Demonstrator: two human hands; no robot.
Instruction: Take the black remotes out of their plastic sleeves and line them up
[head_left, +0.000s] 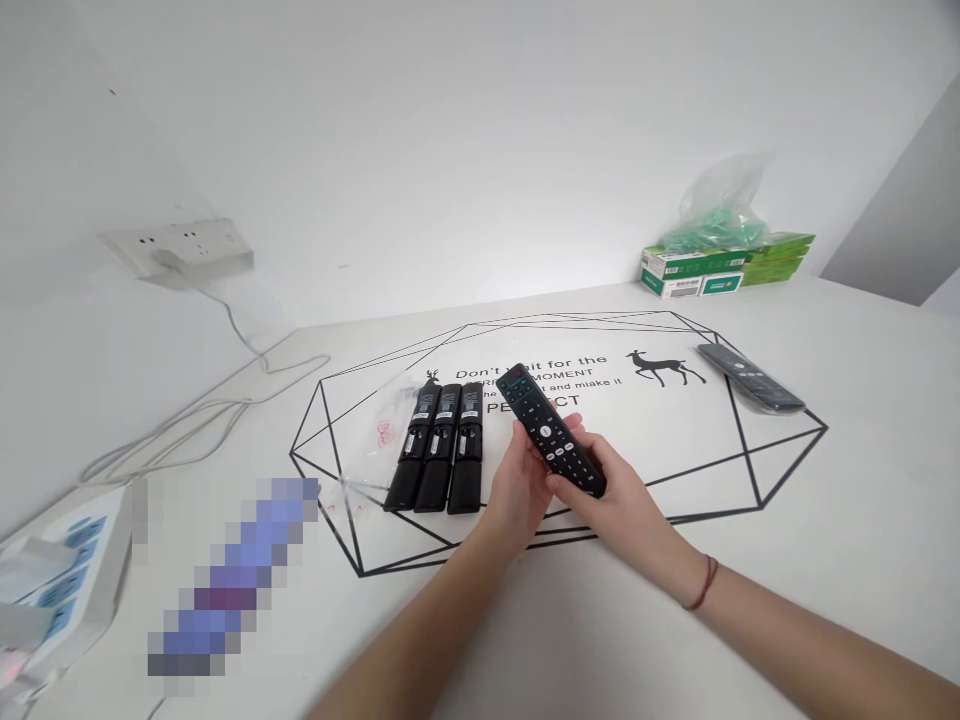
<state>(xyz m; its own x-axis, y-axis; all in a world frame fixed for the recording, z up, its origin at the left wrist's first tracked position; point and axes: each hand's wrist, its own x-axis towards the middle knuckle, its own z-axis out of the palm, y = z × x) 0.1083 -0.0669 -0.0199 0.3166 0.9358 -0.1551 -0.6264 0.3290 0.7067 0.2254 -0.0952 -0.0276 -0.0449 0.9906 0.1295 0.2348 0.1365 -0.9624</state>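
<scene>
A black remote control (545,430) is held tilted over the printed mat, its button side up. My left hand (517,490) cups it from the left and below. Around its lower end my right hand (607,485) is closed, the thumb near the bottom edge. Left of my hands, three black remote controls (442,450) lie face down side by side, battery compartments uncovered. Another remote control (750,380), in a clear plastic sleeve, lies at the mat's right side.
Clear plastic bags (375,440) lie left of the row. Green-and-white boxes (694,270) with a clear bag (720,215) on top stand at the back right. At left are a power strip (71,570), cables (180,440), a wall socket (180,248) and a blurred-out object (240,570).
</scene>
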